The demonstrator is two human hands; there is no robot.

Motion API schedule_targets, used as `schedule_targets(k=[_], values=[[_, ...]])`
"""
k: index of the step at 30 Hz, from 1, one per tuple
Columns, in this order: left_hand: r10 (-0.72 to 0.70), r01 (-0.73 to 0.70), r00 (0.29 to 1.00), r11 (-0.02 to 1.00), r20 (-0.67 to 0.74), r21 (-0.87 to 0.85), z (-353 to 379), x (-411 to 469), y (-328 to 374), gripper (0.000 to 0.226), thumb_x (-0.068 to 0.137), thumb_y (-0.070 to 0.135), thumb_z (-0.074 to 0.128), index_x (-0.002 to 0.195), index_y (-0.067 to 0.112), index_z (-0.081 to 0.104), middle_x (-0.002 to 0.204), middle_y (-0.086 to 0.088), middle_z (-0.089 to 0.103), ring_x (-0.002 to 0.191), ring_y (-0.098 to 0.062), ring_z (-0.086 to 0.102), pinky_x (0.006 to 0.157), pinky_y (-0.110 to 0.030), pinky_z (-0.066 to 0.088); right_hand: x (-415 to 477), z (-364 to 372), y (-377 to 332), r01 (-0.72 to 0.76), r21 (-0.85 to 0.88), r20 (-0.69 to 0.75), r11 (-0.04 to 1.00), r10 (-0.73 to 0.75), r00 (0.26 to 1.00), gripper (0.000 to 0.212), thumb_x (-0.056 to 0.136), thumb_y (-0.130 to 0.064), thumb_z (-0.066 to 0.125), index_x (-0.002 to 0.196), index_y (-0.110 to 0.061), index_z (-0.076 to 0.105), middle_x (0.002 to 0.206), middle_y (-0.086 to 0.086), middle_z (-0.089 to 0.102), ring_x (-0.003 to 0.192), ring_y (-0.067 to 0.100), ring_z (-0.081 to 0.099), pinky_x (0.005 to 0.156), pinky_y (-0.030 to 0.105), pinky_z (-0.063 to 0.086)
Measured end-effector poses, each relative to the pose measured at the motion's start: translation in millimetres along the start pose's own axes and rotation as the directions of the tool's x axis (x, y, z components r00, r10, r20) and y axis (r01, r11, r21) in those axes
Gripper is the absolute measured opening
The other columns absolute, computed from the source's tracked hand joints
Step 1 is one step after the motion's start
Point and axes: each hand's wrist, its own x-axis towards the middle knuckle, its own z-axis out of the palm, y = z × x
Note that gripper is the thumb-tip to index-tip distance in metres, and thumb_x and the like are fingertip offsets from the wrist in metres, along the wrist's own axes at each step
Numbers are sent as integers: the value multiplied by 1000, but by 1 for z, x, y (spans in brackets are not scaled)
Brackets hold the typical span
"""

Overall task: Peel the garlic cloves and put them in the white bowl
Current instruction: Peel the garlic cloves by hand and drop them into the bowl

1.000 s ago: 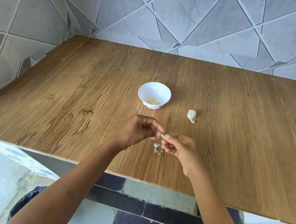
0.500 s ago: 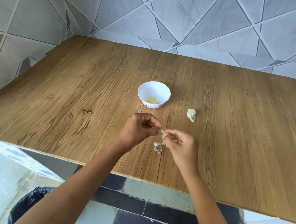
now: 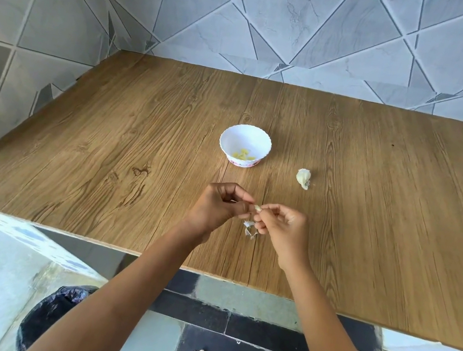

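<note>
My left hand (image 3: 219, 205) and my right hand (image 3: 284, 229) meet above the wooden table (image 3: 106, 155), both pinching one small garlic clove (image 3: 257, 208) between their fingertips. Loose bits of garlic skin (image 3: 250, 230) lie on the table just beneath the hands. The white bowl (image 3: 244, 144) stands beyond the hands and holds several yellowish peeled cloves (image 3: 244, 155). A piece of unpeeled garlic (image 3: 303, 178) lies to the right of the bowl.
Tiled walls close off the table at the back and on the left. The table's front edge runs just under my forearms. A dark bin (image 3: 50, 316) with a black liner stands on the floor at the lower left.
Both hands shifted slightly away from me and closer together while picking at the clove. The bowl and the garlic piece stayed put.
</note>
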Motion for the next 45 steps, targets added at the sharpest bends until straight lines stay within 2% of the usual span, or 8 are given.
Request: schedule_targets(k=[6, 11, 22, 29, 34, 38, 42, 45], values=[[-61, 61, 998, 988, 0, -144, -4, 1, -5, 12, 83, -9, 62, 87, 2, 65, 75, -6, 69, 70, -10, 68, 71, -20, 57, 0, -1, 4, -164, 104, 36, 981, 161, 986, 12, 87, 0, 58, 79, 1, 66, 61, 1, 64, 53, 8, 58, 52, 18, 48], [-39, 38, 999, 994, -4, -105, -8, 1, -4, 15, 81, -8, 64, 89, 5, 66, 78, -5, 67, 73, -10, 66, 71, -21, 57, -1, -1, 4, -100, -6, 61, 995, 100, 993, 16, 89, -5, 58, 77, -5, 67, 66, 2, 65, 57, 6, 59, 55, 19, 50], [-71, 82, 995, 985, 76, -152, -11, 2, -2, 15, 84, -7, 61, 91, 6, 65, 78, -4, 68, 72, -9, 67, 67, -18, 54, 2, -6, 0, -316, 243, 254, 917, 254, 933, 11, 90, -7, 58, 87, -9, 69, 76, 4, 70, 66, 10, 64, 61, 18, 52], [-133, 143, 989, 967, 63, -212, -10, 3, -4, 10, 88, 0, 58, 93, 5, 65, 74, -3, 70, 68, -9, 67, 65, -17, 55, 2, -7, 16, 69, -218, 55, 974, -58, 997, 6, 80, -15, 73, 76, -15, 68, 65, -9, 66, 55, 1, 55, 54, 22, 47], [-143, 145, 989, 968, 22, -206, -8, 4, -6, 8, 89, 1, 59, 91, 5, 65, 73, -5, 70, 65, -10, 67, 62, -17, 55, 4, -3, 14, 107, -218, 67, 970, -95, 993, 23, 88, -3, 62, 91, -25, 68, 85, -12, 68, 72, -1, 64, 70, 28, 56], [-129, 130, 992, 979, 13, -159, -10, 3, -7, 7, 87, 2, 61, 93, 4, 65, 75, -5, 71, 66, -11, 68, 63, -18, 55, 4, -1, 8, 117, -157, 73, 981, -107, 992, 16, 89, -14, 63, 89, -30, 67, 83, -12, 69, 71, 1, 65, 65, 22, 54], [-76, 77, 997, 995, 27, -57, -11, 2, -4, 9, 85, 2, 65, 92, 6, 61, 75, -5, 70, 68, -11, 67, 65, -20, 55, 5, 0, 2, 80, -104, 175, 991, -61, 983, 5, 88, -10, 63, 90, -11, 68, 74, -8, 66, 62, -5, 61, 56, 12, 46], [-11, 11, 1000, 1000, -7, 13, -8, 0, -5, 18, 83, -1, 67, 89, 10, 54, 75, -8, 67, 69, -15, 66, 66, -24, 54, 7, 1, 6, 80, -189, 168, 979, -48, 985, 11, 90, -13, 61, 81, -17, 65, 75, -5, 67, 61, 0, 60, 57, 21, 48]])
